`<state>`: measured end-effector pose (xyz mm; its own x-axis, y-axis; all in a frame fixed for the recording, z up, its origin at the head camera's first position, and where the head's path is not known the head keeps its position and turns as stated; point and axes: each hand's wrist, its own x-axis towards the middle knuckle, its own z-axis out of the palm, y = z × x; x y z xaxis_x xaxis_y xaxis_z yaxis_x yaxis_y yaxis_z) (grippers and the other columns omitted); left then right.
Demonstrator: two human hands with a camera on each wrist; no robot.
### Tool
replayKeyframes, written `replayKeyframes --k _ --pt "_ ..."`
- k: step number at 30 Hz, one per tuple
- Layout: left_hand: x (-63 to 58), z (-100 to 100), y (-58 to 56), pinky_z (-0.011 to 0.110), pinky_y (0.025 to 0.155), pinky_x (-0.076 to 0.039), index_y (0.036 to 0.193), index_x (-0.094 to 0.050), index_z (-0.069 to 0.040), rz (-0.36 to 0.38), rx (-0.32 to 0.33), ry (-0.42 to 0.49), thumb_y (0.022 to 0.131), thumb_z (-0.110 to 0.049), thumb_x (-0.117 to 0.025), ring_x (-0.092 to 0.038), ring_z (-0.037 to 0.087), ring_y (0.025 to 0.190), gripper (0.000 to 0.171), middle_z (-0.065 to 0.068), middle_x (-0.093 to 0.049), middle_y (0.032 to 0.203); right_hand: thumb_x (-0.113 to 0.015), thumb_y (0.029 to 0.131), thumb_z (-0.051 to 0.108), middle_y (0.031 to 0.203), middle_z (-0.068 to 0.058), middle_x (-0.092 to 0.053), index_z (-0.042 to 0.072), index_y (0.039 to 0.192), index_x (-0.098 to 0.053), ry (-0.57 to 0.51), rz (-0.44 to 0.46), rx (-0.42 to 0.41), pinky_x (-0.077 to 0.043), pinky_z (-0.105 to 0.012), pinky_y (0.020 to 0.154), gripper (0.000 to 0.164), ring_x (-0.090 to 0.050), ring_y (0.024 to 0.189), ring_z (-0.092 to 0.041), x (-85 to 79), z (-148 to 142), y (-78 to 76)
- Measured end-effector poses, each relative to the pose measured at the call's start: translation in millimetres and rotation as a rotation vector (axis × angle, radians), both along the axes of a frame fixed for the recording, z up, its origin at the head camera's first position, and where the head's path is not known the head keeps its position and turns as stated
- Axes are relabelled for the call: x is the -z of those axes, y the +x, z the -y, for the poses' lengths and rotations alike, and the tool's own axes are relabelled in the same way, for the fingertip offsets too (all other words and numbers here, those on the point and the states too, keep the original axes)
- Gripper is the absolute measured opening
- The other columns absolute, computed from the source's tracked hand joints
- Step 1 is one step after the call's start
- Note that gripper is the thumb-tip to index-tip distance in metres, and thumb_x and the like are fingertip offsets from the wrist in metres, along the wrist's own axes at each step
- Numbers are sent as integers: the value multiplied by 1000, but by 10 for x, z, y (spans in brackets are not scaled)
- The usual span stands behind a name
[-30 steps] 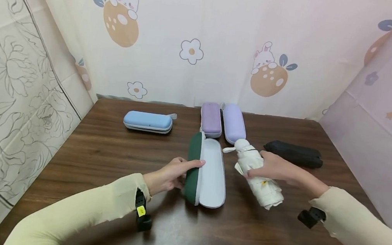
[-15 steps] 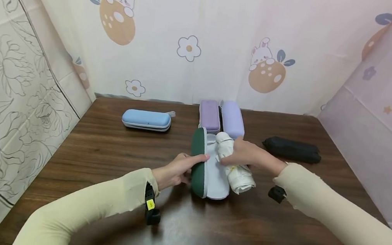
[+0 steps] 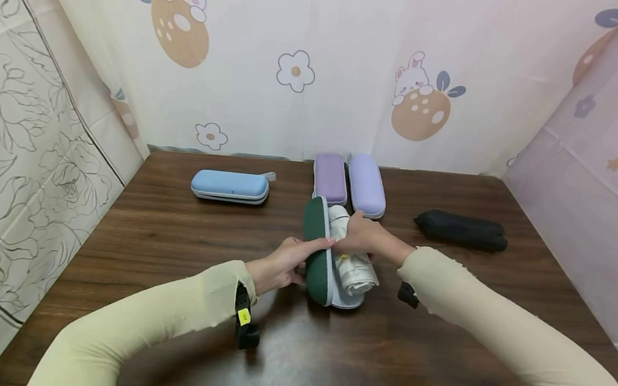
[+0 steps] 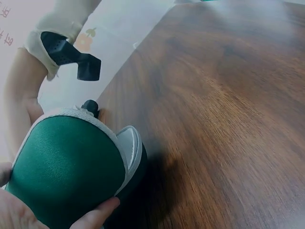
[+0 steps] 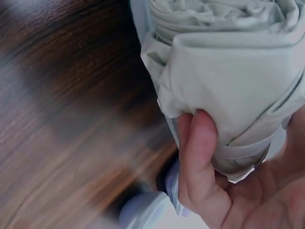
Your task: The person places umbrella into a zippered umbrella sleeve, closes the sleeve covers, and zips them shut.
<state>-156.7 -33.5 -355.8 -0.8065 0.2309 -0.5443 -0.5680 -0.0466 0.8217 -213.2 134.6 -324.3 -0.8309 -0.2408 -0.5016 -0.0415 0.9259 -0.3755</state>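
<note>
In the head view a dark green zip case [image 3: 317, 273] stands opened at mid-table, its light grey lining [image 3: 348, 302] facing right. My left hand [image 3: 287, 263] grips the green half from the left, thumb over its rim; the left wrist view shows fingers on the green shell [image 4: 66, 162]. A folded white umbrella [image 3: 356, 273] lies over the lined half, within the case's opening. Around its middle my right hand [image 3: 363, 233] holds it from above. In the right wrist view fingertips press into the rolled umbrella cloth [image 5: 233, 81].
Behind the green case sit a purple case [image 3: 330, 178] and a lavender case [image 3: 366, 186]. A blue case [image 3: 230, 186] lies at the back left. To the right rests a black folded umbrella [image 3: 461, 230]. Patterned curtains [image 3: 309, 64] border the table.
My right hand has carried the white umbrella leftward from beside the green case into its opening. My left hand keeps its hold; the case has shifted slightly.
</note>
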Motion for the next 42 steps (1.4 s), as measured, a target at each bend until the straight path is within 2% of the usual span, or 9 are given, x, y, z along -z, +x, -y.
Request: replayKeyframes --k 5,9,12,16,20,30,34,38,42 --pt "-8 -20 -19 56 81 -50 109 -56 1 23 -8 16 82 -36 -72 -61 27 94 48 14 -62 104 -58 86 28 68 -13 -58 -17 142 2 10 -2 0 -54 -43 54 93 -54 48 -23 84 49 -29" --pt "-10 -32 -39 59 86 -46 118 -52 4 46 -29 30 83 -35 -71 -57 32 103 56 18 -56 115 -58 86 28 73 -16 -59 -15 141 -7 21 -16 20 -54 -44 55 87 -57 52 -26 131 87 -33" --pt "-4 -43 -54 59 85 -47 120 -52 4 57 -38 37 83 -35 -71 -57 31 104 57 18 -56 115 -61 86 34 86 -23 -59 -14 138 -13 23 -27 41 -54 -44 54 86 -60 57 -31 163 120 -31" --pt "8 -52 -75 60 86 -46 121 -51 3 60 -47 52 84 -35 -71 -56 31 104 57 17 -56 114 -63 85 42 98 -28 -59 -12 144 -5 39 -23 61 -53 -40 48 99 -61 58 -30 189 169 -13" --pt "9 -51 -85 60 86 -46 122 -51 3 63 -53 56 84 -35 -70 -56 31 104 57 17 -56 112 -62 87 43 89 -25 -60 -11 146 2 38 -39 81 -51 -38 45 102 -60 54 -29 218 176 19" --pt "-21 -34 -102 56 83 -49 117 -55 3 55 -53 41 85 -36 -70 -61 29 97 52 16 -61 106 -50 92 43 94 -26 -61 -13 139 -15 6 -212 68 -50 -44 68 82 -63 83 -35 403 115 86" --pt "-15 -31 -97 55 83 -50 117 -55 3 49 -41 36 85 -36 -69 -61 30 97 52 17 -62 107 -36 98 48 88 -24 -59 -12 136 -19 -78 -151 108 -49 -39 59 73 -61 71 -31 410 17 98" --pt "3 -10 -91 55 86 -48 120 -54 3 62 -29 34 86 -36 -69 -58 30 103 54 18 -59 114 -27 99 53 96 -25 -53 -4 126 -29 -244 -57 244 -50 -37 51 63 -56 65 -29 394 -122 134" --pt "18 21 -99 56 86 -47 121 -52 3 65 -24 20 85 -37 -69 -56 31 106 56 19 -56 117 -24 101 47 107 -27 -50 -7 132 -28 -435 117 305 -55 -41 60 63 -59 78 -33 384 -247 172"
